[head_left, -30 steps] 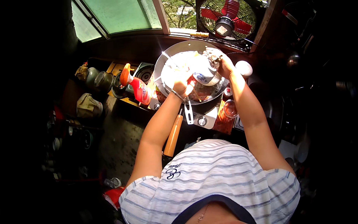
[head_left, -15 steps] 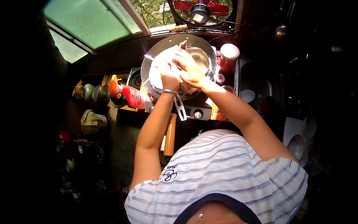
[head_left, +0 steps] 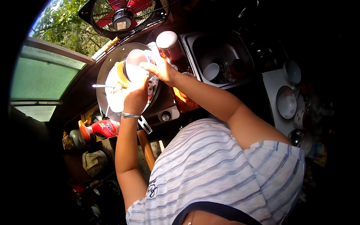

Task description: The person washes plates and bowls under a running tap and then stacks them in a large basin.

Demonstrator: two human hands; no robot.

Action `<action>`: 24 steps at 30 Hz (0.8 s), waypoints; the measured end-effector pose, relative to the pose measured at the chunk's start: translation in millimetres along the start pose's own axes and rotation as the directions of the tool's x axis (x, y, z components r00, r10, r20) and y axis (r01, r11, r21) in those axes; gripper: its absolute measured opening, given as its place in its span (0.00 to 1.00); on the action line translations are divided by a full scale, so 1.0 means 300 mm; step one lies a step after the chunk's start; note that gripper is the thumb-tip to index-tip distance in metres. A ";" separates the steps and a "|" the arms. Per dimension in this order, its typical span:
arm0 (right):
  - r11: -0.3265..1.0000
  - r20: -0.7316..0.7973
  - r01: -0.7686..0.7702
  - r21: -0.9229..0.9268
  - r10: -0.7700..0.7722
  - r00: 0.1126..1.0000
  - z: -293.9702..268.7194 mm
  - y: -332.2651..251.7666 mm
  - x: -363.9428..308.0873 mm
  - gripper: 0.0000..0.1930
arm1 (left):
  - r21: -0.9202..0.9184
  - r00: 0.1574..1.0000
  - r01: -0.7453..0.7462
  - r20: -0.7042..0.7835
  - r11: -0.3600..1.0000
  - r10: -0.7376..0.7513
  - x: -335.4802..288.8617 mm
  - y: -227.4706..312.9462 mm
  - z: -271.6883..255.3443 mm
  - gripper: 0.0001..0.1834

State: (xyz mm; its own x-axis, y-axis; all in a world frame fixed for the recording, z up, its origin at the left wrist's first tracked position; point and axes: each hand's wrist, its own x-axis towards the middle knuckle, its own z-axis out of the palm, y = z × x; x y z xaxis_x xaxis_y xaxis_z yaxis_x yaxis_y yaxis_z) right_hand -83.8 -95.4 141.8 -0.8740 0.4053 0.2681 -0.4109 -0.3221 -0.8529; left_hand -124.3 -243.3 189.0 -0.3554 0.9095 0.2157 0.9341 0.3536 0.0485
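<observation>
Since the earlier frame, a pale bowl [head_left: 136,60] is tilting up into view; your left hand [head_left: 136,90] and right hand [head_left: 160,69] are holding it between them, above the wok [head_left: 103,71]. You should be keeping both grips firm and even.

Red-bladed fan [head_left: 122,19] near a greenish window pane [head_left: 42,77], red spray bottle [head_left: 102,129], metal sink [head_left: 210,45] farther right.

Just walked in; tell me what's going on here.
The person's left hand and right hand hold a round white bowl over a wide grey metal wok. Glare hides much of the wok's contents. A red plastic spray bottle with an orange head is near the wok; a dark metal sink lies to the right.
</observation>
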 end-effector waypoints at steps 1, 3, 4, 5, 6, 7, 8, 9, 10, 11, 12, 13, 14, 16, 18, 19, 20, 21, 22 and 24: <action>0.986 0.035 0.098 -0.135 -0.094 0.995 -0.050 -0.027 -0.018 0.25 | 0.074 0.996 -0.032 0.086 0.997 0.026 0.028 0.040 -0.009 0.14; 0.981 -0.129 -0.066 -0.182 0.042 0.991 -0.087 -0.073 -0.103 0.19 | -0.028 0.960 -0.273 -0.080 0.962 0.270 0.037 0.054 0.010 0.16; 0.991 -0.175 0.002 -0.134 -0.026 0.984 -0.155 -0.053 -0.137 0.19 | -0.087 0.936 -0.329 -0.160 0.940 0.313 0.051 0.051 0.008 0.17; 0.984 -0.222 0.026 -0.175 -0.065 0.973 -0.224 -0.055 -0.169 0.20 | -0.132 0.909 -0.377 -0.242 0.917 0.339 0.058 0.034 0.001 0.17; 0.989 -0.339 -0.028 -0.146 -0.023 0.941 -0.275 -0.075 -0.209 0.20 | -0.210 0.907 -0.352 -0.318 0.912 0.276 0.056 0.006 0.001 0.19; 0.978 -0.400 0.051 -0.204 -0.131 0.907 -0.338 -0.079 -0.237 0.17 | -0.252 0.924 -0.257 -0.345 0.933 0.161 0.042 -0.049 0.032 0.18; 0.968 -0.493 -0.007 -0.250 -0.121 0.861 -0.403 -0.075 -0.265 0.18 | -0.257 0.956 -0.119 -0.292 0.959 0.040 0.024 -0.109 0.060 0.19; 0.917 -0.532 -0.092 -0.389 -0.143 0.834 -0.548 -0.014 -0.293 0.20 | -0.263 0.967 0.005 -0.243 0.965 -0.071 0.020 -0.155 0.084 0.19; 0.844 -0.548 -0.151 -0.514 -0.188 0.815 -0.666 0.051 -0.319 0.21 | -0.206 0.966 0.087 -0.220 0.975 -0.133 0.021 -0.180 0.098 0.22; 0.748 -0.552 -0.206 -0.630 -0.247 0.796 -0.763 0.105 -0.329 0.22 | -0.185 0.955 0.137 -0.236 0.973 -0.180 0.017 -0.224 0.145 0.24; 0.610 -0.572 -0.351 -0.711 -0.210 0.793 -0.839 0.146 -0.338 0.23 | -0.175 0.948 0.142 -0.259 0.974 -0.185 0.030 -0.239 0.168 0.24; 0.444 -0.593 -0.474 -0.760 -0.175 0.786 -0.893 0.190 -0.341 0.24 | -0.160 0.940 0.155 -0.280 0.975 -0.195 0.043 -0.247 0.187 0.25; 0.360 -0.593 -0.526 -0.770 -0.100 0.799 -0.941 0.241 -0.337 0.24 | -0.156 0.933 0.169 -0.292 0.973 -0.209 0.054 -0.269 0.223 0.25; 0.163 -0.608 -0.606 -0.778 0.042 0.793 -1.013 0.332 -0.333 0.25 | -0.175 0.916 0.311 -0.207 0.934 -0.344 0.084 -0.302 0.311 0.25; -0.001 -0.560 -0.560 -0.829 0.031 0.828 -1.009 0.374 -0.337 0.21 | -0.074 0.894 0.394 -0.202 0.916 -0.401 0.112 -0.293 0.340 0.25; -0.054 -0.585 -0.582 -0.811 0.062 0.809 -1.002 0.390 -0.343 0.20 | 0.041 0.884 0.428 -0.227 0.903 -0.408 0.133 -0.271 0.335 0.25; -0.093 -0.609 -0.602 -0.793 0.076 0.790 -0.989 0.395 -0.343 0.19 | 0.011 0.861 0.442 -0.285 0.897 -0.421 0.146 -0.274 0.332 0.26; -0.131 -0.633 -0.621 -0.773 0.087 0.769 -0.977 0.397 -0.342 0.17 | 0.013 0.845 0.451 -0.327 0.892 -0.423 0.147 -0.272 0.331 0.27; -0.171 -0.661 -0.642 -0.748 0.097 0.744 -0.962 0.389 -0.343 0.15 | 0.013 0.830 0.458 -0.365 0.889 -0.422 0.144 -0.257 0.322 0.27; -0.179 -0.535 -0.518 -0.836 0.059 0.843 -0.946 0.358 -0.331 0.14 | 0.046 0.823 0.427 -0.433 0.903 -0.367 0.155 -0.264 0.308 0.28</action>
State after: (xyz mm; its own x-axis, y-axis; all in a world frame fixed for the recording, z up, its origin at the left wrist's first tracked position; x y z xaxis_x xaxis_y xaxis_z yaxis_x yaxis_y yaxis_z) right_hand 32.5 72.7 -103.6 -0.6221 0.7803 -0.0645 0.7436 0.5630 -0.3606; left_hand -217.7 -208.6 105.0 -0.6216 0.5242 0.5820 0.6906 0.7174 0.0914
